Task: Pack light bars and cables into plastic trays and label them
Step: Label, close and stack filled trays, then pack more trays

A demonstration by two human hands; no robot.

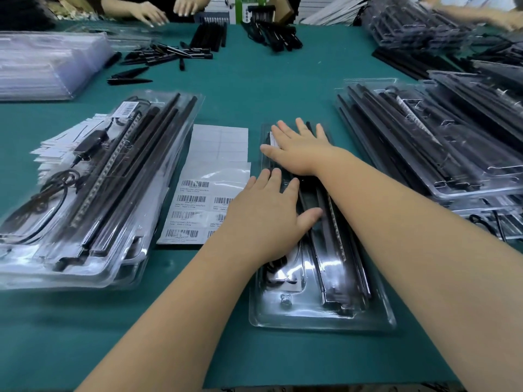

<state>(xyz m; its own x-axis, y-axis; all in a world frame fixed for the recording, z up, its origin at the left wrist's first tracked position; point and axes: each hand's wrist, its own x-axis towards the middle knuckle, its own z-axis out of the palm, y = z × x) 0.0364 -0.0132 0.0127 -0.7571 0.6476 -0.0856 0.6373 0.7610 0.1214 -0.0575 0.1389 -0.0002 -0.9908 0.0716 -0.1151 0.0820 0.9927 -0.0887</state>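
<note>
A clear plastic tray (319, 318) lies lengthwise on the green table in front of me, with black light bars (334, 250) along its right side and a black cable partly hidden under my hand. My left hand (268, 219) lies flat on the tray's middle, fingers straight. My right hand (300, 149) presses flat on the tray's far end, fingers spread. A sheet of barcode labels (195, 207) lies just left of the tray.
A stack of packed trays (93, 193) sits at the left, with a pile of white cards behind it. More filled trays (441, 142) are stacked at the right. Loose black parts (158, 56) lie at the back. Other people's hands (152, 12) work at the far edge.
</note>
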